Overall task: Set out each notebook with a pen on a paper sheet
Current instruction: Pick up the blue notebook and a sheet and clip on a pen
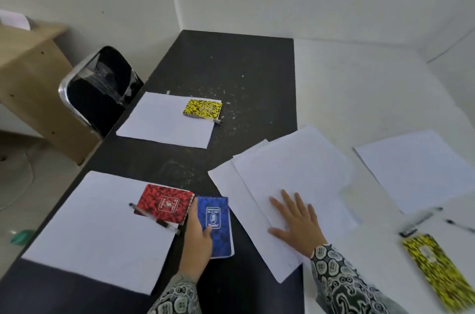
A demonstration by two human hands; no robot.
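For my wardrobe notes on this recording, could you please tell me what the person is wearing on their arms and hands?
Both arms wear long sleeves in one patterned fabric: dark, covered in pale rounded, swirling motifs, batik-like. The left sleeve and right sleeve end at the wrists. The left hand and right hand are bare: no gloves, and no rings or watch that I can see.

Red speckled notebook [164, 204], blue notebook [218, 226], yellow-black notebook [203, 109], white sheets [295, 174], black table [231, 64].
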